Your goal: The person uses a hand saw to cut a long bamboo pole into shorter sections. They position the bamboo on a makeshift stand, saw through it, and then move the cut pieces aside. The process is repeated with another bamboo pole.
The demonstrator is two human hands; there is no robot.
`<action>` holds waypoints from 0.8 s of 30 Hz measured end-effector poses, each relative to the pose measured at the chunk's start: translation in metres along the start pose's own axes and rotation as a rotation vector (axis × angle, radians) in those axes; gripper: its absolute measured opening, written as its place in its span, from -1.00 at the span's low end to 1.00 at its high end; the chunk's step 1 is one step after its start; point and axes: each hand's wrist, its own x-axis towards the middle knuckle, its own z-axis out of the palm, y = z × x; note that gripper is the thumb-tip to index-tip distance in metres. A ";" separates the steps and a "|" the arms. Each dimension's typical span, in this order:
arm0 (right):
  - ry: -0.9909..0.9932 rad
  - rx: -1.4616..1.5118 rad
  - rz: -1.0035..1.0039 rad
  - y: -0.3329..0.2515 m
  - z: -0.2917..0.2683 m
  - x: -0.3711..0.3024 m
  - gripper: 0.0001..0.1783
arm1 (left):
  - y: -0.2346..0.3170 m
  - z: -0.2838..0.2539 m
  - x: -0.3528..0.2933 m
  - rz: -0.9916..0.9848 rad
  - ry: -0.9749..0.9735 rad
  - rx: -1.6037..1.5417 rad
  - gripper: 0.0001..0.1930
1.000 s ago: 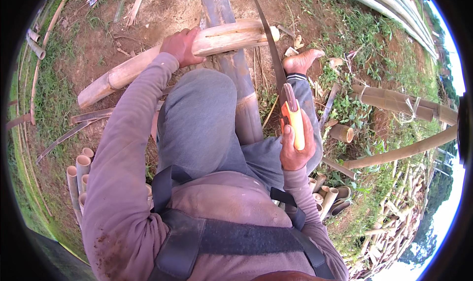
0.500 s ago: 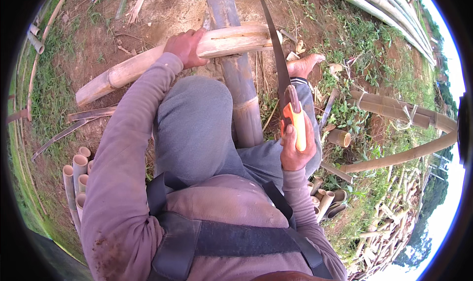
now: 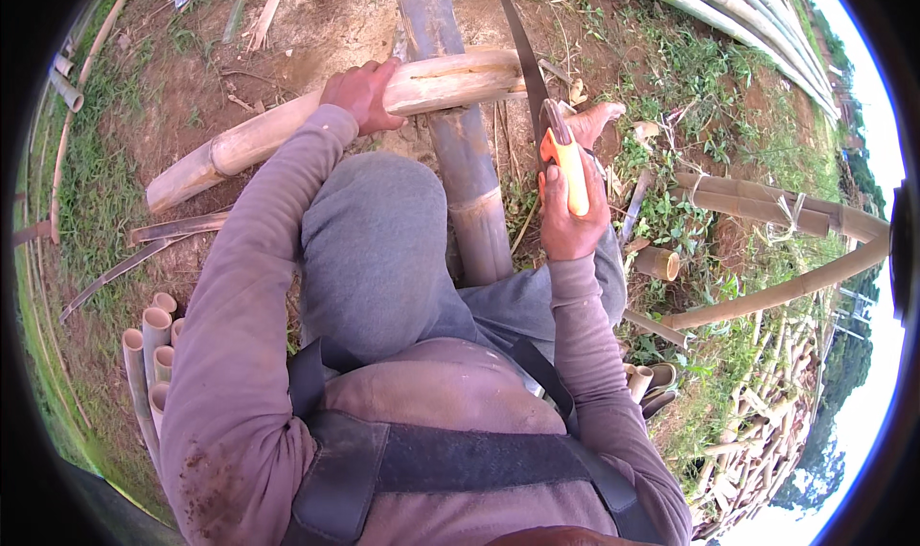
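Observation:
A pale, thick bamboo piece [image 3: 450,81] lies slantwise across a darker bamboo pole [image 3: 448,153]. My left hand [image 3: 361,98] grips the pale piece from above, left of where the two cross. In my right hand [image 3: 575,201] is a hand saw [image 3: 525,53] with an orange and yellow handle, fingers wrapped round it. The saw's dark blade points away from me, at the right end of the pale piece. Whether its teeth sit in the bamboo I cannot tell. My bent knee [image 3: 374,239] is just below the left forearm.
Cut bamboo tubes [image 3: 156,330] stand upright at the left, with split strips [image 3: 177,225] on the ground above them. At the right are a tied bamboo frame [image 3: 757,206] and a short stub [image 3: 658,262]. Long poles [image 3: 709,19] lie far right; a heap of offcuts [image 3: 757,441] lies nearer.
My right hand has pushed the saw forward, away from me, so more of the blade is past the pale bamboo's end. My left hand has stayed in place.

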 end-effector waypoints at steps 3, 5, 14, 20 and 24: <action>-0.032 0.037 0.060 -0.005 -0.040 -0.062 -0.48 | -0.005 -0.001 -0.001 -0.013 -0.007 -0.004 0.03; -0.103 0.017 0.111 -0.020 -0.070 -0.097 -0.45 | -0.005 -0.004 -0.003 -0.019 -0.023 0.006 0.05; 0.013 -0.015 -0.069 0.012 0.024 0.013 -0.55 | 0.004 -0.007 0.000 -0.002 -0.036 0.019 0.07; -0.028 0.046 0.120 -0.014 -0.030 -0.054 -0.49 | -0.002 -0.009 -0.003 -0.026 -0.033 0.007 0.04; -0.119 -0.043 0.103 -0.033 -0.079 -0.112 -0.47 | -0.004 -0.007 -0.002 -0.010 -0.041 -0.004 0.08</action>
